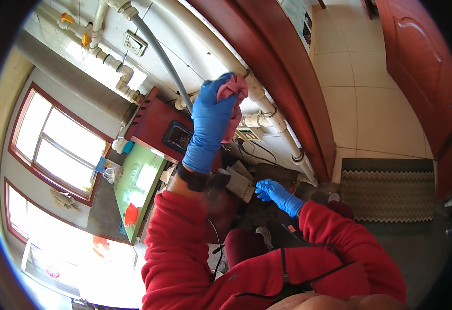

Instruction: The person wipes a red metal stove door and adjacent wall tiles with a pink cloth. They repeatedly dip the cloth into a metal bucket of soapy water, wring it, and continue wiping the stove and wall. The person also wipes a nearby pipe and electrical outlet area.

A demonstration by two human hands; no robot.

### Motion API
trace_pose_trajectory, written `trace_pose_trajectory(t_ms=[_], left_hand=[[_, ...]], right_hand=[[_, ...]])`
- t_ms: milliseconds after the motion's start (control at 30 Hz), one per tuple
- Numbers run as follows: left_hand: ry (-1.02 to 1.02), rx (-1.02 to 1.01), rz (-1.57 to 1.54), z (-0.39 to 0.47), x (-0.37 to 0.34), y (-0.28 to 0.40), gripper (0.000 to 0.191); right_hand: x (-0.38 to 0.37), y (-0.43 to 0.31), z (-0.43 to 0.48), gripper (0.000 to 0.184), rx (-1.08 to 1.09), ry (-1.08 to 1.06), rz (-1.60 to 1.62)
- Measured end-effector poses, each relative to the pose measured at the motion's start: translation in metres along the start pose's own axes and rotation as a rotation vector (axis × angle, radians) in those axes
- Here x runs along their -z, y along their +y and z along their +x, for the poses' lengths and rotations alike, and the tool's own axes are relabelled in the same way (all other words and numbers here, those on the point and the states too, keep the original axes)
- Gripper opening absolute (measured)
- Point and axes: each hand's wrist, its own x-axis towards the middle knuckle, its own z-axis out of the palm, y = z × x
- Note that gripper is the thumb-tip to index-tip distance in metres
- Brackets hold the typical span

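Note:
My left hand (pixel 212 112), in a blue disposable glove and with a black band at the wrist, is raised with a bunched pink cloth (pixel 232 91) in its grip. The cloth is beside a cream wall pipe (pixel 255 89) that runs down along a dark red wooden door frame (pixel 284 77); whether they touch cannot be told. Lower down, my right hand (pixel 276 193) hangs over the floor in a matching glove. Its fingers are loosely curled, and nothing shows in them. Close to the left hand, a grey flexible hose (pixel 162 50) descends along the tiled wall.
A red cabinet (pixel 158 120) and a green tabletop (pixel 140 182) holding a red bowl (pixel 131 214) stand on the left. Black cables (pixel 263 149) hang below a wall box (pixel 249 133). To the right lie a doormat (pixel 387 195) and an open wooden door (pixel 420 66).

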Motion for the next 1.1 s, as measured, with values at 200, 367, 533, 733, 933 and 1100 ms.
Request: trace_pose_trajectory(t_ms=[200, 367, 533, 733, 933, 1100], left_hand=[[-0.224, -0.355, 0.891, 0.022, -0.020, 0.037, 0.048], [-0.198, -0.434, 0.934, 0.018, -0.014, 0.031, 0.025], [-0.310, -0.229, 0.785, 0.009, 0.007, 0.035, 0.049], [-0.092, -0.368, 0.855, 0.030, -0.007, 0.047, 0.031], [-0.189, -0.460, 1.283, 0.004, -0.078, 0.022, 0.031], [-0.517, -0.322, 1.140, -0.040, -0.099, 0.028, 0.031]], right_hand=[[0.002, -0.001, -0.003, 0.031, -0.002, 0.026, -0.051], [0.005, -0.003, -0.006, 0.032, 0.022, 0.037, -0.068], [0.012, -0.011, -0.011, 0.033, 0.040, 0.039, -0.090], [0.012, -0.009, -0.010, 0.034, 0.080, 0.023, -0.055], [0.006, -0.006, -0.004, 0.034, 0.047, 0.002, -0.062], [0.009, -0.006, -0.004, 0.034, 0.059, 0.013, -0.073]])
